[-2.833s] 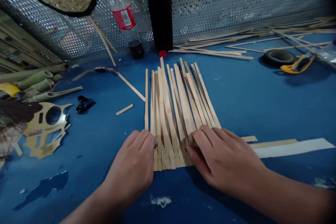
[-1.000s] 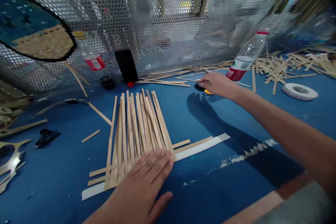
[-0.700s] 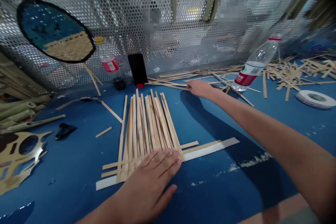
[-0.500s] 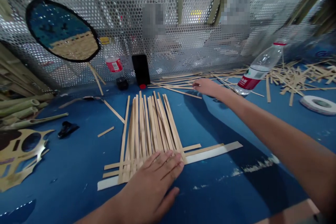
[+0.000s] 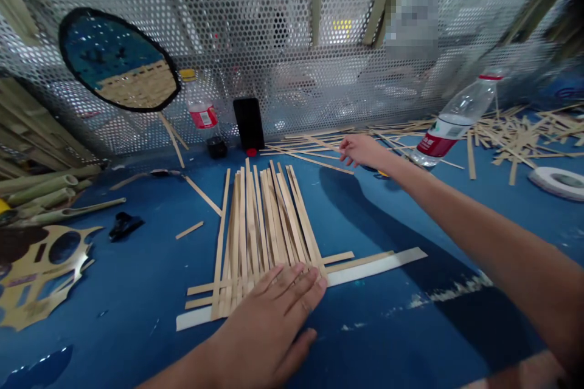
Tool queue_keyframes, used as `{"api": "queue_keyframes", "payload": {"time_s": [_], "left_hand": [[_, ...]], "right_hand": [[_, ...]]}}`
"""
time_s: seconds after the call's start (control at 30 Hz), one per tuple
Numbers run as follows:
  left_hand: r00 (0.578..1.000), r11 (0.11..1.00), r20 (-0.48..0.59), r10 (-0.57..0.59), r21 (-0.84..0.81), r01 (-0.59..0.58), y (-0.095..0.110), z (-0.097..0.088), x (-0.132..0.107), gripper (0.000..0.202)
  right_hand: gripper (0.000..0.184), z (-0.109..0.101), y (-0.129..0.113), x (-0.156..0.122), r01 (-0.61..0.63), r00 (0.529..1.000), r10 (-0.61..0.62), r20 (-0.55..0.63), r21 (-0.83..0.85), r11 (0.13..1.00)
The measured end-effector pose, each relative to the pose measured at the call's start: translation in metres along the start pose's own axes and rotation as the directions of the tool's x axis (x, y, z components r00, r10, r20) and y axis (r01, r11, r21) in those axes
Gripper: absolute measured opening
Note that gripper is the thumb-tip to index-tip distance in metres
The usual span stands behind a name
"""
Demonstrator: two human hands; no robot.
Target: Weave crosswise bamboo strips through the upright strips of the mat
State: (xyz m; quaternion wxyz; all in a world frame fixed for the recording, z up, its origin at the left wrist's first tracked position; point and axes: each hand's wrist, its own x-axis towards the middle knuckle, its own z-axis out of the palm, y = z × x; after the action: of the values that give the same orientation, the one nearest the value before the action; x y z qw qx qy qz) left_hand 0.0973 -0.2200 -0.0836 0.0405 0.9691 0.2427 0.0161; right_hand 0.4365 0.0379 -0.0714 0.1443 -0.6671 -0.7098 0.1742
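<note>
A mat of upright bamboo strips (image 5: pixel 260 219) lies on the blue table (image 5: pixel 137 279), woven near its front end with a few cross strips and a white strip (image 5: pixel 378 264). My left hand (image 5: pixel 269 322) rests flat on the mat's near end, fingers stretched out and holding nothing. My right hand (image 5: pixel 362 151) reaches far across the table to a pile of loose bamboo strips (image 5: pixel 319 137). Its fingers are pinched together at the end of one thin strip.
A perforated metal wall (image 5: pixel 296 42) closes the back. Against it stand a black phone (image 5: pixel 249 121), a small bottle (image 5: pixel 203 112) and a woven fan (image 5: pixel 121 61). A tilted bottle (image 5: pixel 449 121), scattered strips and a tape roll (image 5: pixel 556 179) lie right; bamboo stems (image 5: pixel 41 188), a cut-out card (image 5: pixel 41 267) left.
My right hand left the mat, reached to the far right by the tape and yellow tool, then swung left to the loose strips. My left hand flattened and stayed on the mat.
</note>
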Motion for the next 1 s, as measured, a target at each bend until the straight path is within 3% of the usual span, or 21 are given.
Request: {"api": "queue_keyframes", "payload": {"time_s": [0.17,0.37,0.43,0.57,0.63,0.8,1.0], "left_hand": [[1.000,0.999,-0.005,-0.004,0.051,0.004,0.003,0.000,0.002,0.058],[1.000,0.999,0.017,-0.013,0.042,0.013,0.004,-0.002,0.001,0.055],[0.999,1.000,0.033,-0.027,0.005,0.026,0.004,-0.003,0.001,0.055],[0.998,0.995,0.045,-0.039,-0.089,0.043,0.002,-0.005,0.000,0.056],[0.998,0.993,0.056,-0.031,-0.113,0.037,0.001,-0.006,0.001,0.058],[0.999,0.996,0.033,-0.001,-0.094,0.004,0.002,-0.006,0.001,0.064],[0.999,0.991,0.010,-0.033,-0.129,0.034,0.002,-0.004,-0.003,0.059]], "right_hand": [[0.021,-0.007,0.005,-0.022,-0.035,0.999,0.033,0.022,0.080,0.996],[0.037,-0.012,0.015,-0.007,-0.084,0.989,0.062,-0.134,-0.164,0.983],[0.039,-0.009,0.012,0.006,-0.030,0.991,-0.005,-0.137,-0.253,0.967],[0.037,0.008,-0.009,0.029,0.164,0.985,-0.172,0.008,-0.337,0.927],[0.037,0.017,-0.020,0.037,0.203,0.979,-0.201,0.044,-0.363,0.909],[0.038,0.029,-0.039,0.049,0.147,0.989,-0.148,0.029,-0.409,0.901],[0.037,0.018,-0.035,0.051,0.061,0.997,-0.075,-0.021,-0.376,0.924]]}}
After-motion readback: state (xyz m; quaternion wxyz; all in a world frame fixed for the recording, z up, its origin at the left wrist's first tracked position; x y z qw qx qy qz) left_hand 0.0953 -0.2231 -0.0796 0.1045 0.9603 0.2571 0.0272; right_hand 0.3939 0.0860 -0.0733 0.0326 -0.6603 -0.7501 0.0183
